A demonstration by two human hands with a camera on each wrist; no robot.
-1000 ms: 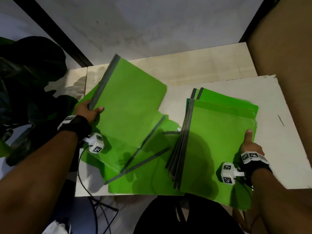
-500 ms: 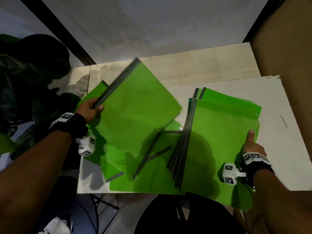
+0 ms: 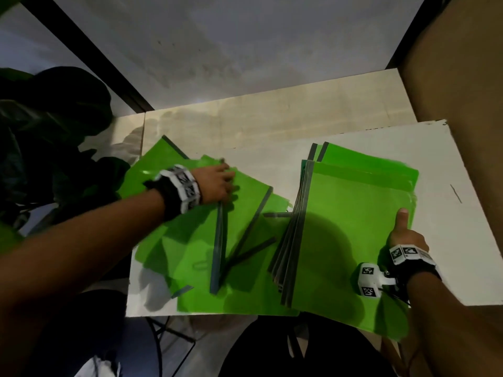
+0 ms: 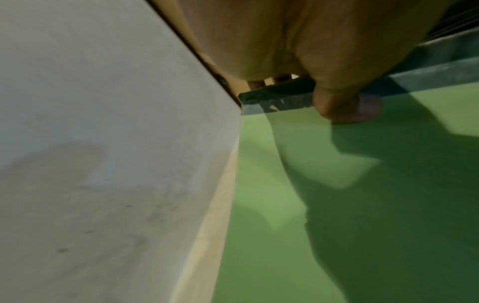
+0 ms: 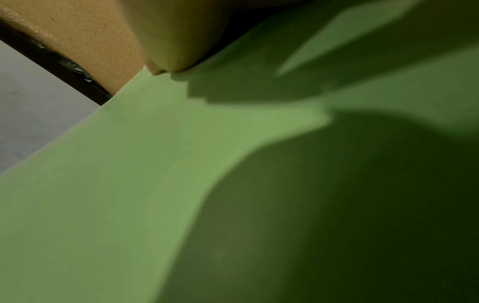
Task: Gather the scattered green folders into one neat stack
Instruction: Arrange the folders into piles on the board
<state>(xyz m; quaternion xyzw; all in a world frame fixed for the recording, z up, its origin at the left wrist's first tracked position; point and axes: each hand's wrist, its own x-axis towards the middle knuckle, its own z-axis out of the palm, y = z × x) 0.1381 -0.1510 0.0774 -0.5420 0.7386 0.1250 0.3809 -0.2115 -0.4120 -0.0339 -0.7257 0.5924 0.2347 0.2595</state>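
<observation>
A stack of green folders [image 3: 353, 227] with grey spines lies on the right of the white board [image 3: 272, 159], its near end overhanging the front edge. My right hand [image 3: 405, 235] holds the stack's right edge, thumb [image 5: 168, 51] on top and fingers hidden beneath. Several loose green folders [image 3: 245, 268] lie crossed over each other left of the stack. My left hand [image 3: 217, 183] grips one folder by its grey spine [image 3: 217, 254] above that loose pile. In the left wrist view the thumb [image 4: 344, 102] presses the green cover just below the spine [image 4: 285, 96].
A brown cardboard wall [image 3: 462, 104] rises along the right side. Dark plant leaves [image 3: 54, 131] crowd the left edge. The board's front edge [image 3: 152, 314] runs just before me, with a dark seat [image 3: 272, 349] below it. Bare board shows behind the folders.
My left hand has carried its folder rightward from the left edge toward the middle and swung it round, so its spine now points toward me. The right hand and stack have stayed put.
</observation>
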